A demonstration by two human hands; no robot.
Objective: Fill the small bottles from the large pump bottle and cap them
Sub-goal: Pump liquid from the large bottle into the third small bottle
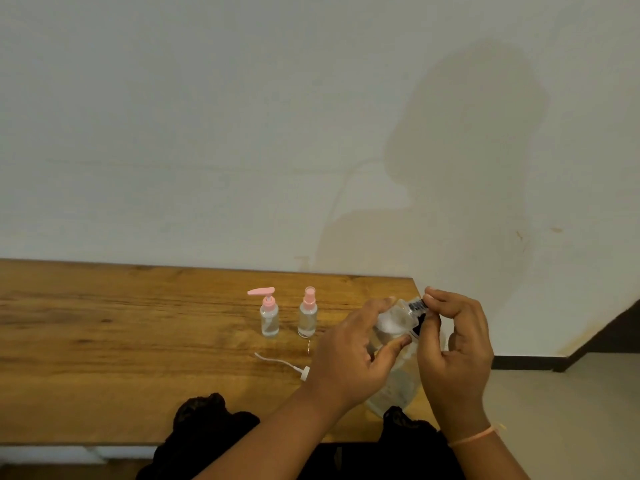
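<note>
Left hand (349, 355) grips the large bottle (393, 325) at its shoulder. Its fingers curl over the far side and its thumb (398, 342) presses the near side. Right hand (453, 358) is at the bottle's top, fingertips pinching the black cap (417, 306); the other fingers are loosely curled. Both hands are clamped on this one bottle, close together.

Large bottle: clear, tilted, neck pointing away from the person and to the right. Its lower body shows between the two wrists, over the near right corner of the wooden table (138, 323). Cannot tell whether its base rests on the table.

Left of the large bottle, well apart from it: two small clear bottles, upright, side by side, both with pink tops. The spray-topped bottle (307, 317) is nearer the large bottle and the pump-topped bottle (269, 317) stands farther left.

Near left of the large bottle, just beside the left wrist: white dip tube (287, 363) with its cap, lying flat on the table.

Pink thread band (474, 436) on the right wrist.
</note>
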